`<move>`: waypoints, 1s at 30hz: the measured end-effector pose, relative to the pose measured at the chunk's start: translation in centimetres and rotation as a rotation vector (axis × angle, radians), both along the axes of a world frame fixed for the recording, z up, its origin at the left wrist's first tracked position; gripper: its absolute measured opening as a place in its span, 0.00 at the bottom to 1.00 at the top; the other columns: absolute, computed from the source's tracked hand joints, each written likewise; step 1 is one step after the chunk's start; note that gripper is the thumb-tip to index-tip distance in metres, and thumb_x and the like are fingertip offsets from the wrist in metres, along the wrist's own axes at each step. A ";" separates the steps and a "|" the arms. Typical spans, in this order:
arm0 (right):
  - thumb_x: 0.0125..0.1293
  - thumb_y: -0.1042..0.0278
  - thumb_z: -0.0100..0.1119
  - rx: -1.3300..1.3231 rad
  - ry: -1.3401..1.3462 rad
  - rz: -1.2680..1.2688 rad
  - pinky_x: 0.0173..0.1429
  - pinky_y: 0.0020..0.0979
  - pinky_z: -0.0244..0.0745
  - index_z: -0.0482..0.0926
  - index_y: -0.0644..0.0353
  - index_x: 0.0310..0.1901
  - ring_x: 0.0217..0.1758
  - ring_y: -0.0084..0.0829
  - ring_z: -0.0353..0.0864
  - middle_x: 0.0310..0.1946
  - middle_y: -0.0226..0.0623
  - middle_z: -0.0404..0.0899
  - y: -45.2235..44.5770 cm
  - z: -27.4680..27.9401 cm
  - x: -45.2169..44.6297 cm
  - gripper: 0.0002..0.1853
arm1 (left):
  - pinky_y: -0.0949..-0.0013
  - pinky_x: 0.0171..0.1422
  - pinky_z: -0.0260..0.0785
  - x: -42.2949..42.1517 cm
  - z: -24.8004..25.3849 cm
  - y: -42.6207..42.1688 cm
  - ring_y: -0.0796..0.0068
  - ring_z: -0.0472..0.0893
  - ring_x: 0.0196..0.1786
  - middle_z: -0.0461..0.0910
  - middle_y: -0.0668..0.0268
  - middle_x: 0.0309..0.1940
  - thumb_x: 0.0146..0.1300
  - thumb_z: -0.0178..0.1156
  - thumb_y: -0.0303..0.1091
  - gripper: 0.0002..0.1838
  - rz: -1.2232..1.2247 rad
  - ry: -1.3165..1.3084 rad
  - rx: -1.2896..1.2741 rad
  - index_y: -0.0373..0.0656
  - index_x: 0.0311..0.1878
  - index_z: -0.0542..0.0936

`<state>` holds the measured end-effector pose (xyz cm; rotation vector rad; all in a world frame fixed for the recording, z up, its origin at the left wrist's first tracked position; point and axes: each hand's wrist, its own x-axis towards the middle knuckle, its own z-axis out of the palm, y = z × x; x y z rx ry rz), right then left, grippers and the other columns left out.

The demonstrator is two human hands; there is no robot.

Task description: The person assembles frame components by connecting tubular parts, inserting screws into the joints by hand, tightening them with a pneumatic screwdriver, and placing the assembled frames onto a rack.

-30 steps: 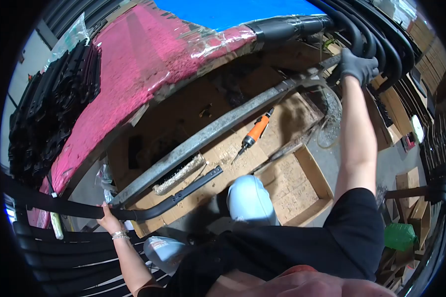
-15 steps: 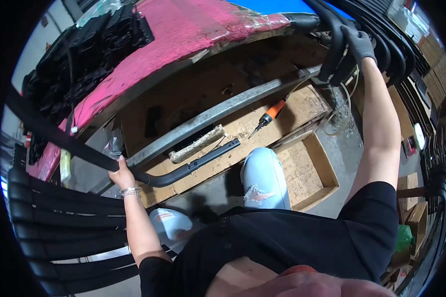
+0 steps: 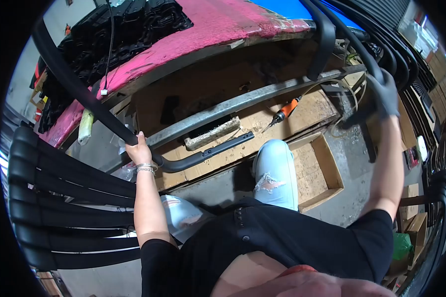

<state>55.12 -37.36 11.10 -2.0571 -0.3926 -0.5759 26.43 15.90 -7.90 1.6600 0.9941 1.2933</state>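
Observation:
My left hand (image 3: pixel 138 149), bare with a bracelet at the wrist, is wrapped round a long black bent tube (image 3: pixel 86 99). The tube's flattened end with holes (image 3: pixel 228 144) lies over the cardboard below. At the upper right my right hand (image 3: pixel 384 94), in a grey glove, is closed round another black curved tube (image 3: pixel 354 42). That tube's lower end runs down past the glove, partly blurred. A further bent black tube (image 3: pixel 324 42) hangs over the table edge just left of it.
An orange power driver (image 3: pixel 288 109) lies on cardboard (image 3: pixel 312 111) below a grey metal bar (image 3: pixel 223 106). An open cardboard box (image 3: pixel 332 163) stands by my knee. Black parts (image 3: pixel 109 44) are piled on the pink-covered table (image 3: pixel 208 22). Black padded tubes (image 3: pixel 25 198) stand at left.
The tube in my left hand has swung more upright and moved right. My right hand has moved lower and right, pulling one black tube away from the others. The view has shifted.

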 end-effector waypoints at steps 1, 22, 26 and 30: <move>0.49 0.60 0.65 -0.052 0.051 0.012 0.46 0.23 0.68 0.67 0.64 0.55 0.40 0.25 0.73 0.41 0.37 0.73 -3.1 0.0 -0.3 0.33 | 0.71 0.34 0.66 -0.1 -0.3 0.1 0.76 0.74 0.24 0.75 0.66 0.21 0.54 0.61 0.29 0.08 -0.005 0.001 -0.007 0.36 0.26 0.72; 0.48 0.73 0.52 -0.978 0.375 -0.525 0.46 0.41 0.69 0.72 0.64 0.37 0.44 0.52 0.75 0.35 0.55 0.76 -18.7 -3.9 -6.5 0.12 | 0.70 0.37 0.67 -0.3 0.4 -0.3 0.75 0.73 0.27 0.75 0.65 0.24 0.51 0.63 0.31 0.11 -0.048 -0.037 -0.011 0.34 0.31 0.73; 0.46 0.73 0.51 -0.713 0.448 -0.631 0.47 0.39 0.69 0.74 0.63 0.40 0.44 0.51 0.75 0.34 0.55 0.76 -22.0 -15.5 -9.1 0.16 | 0.70 0.37 0.68 0.0 0.9 -0.6 0.75 0.74 0.27 0.75 0.65 0.24 0.51 0.64 0.30 0.12 -0.042 -0.165 -0.034 0.33 0.32 0.73; 0.46 0.73 0.51 -0.690 0.418 -0.548 0.48 0.39 0.69 0.73 0.62 0.44 0.44 0.50 0.76 0.34 0.55 0.76 -27.3 -16.9 -9.6 0.19 | 0.70 0.35 0.68 0.4 1.3 -0.5 0.74 0.76 0.27 0.76 0.65 0.24 0.50 0.63 0.29 0.11 -0.017 -0.117 -0.095 0.33 0.33 0.73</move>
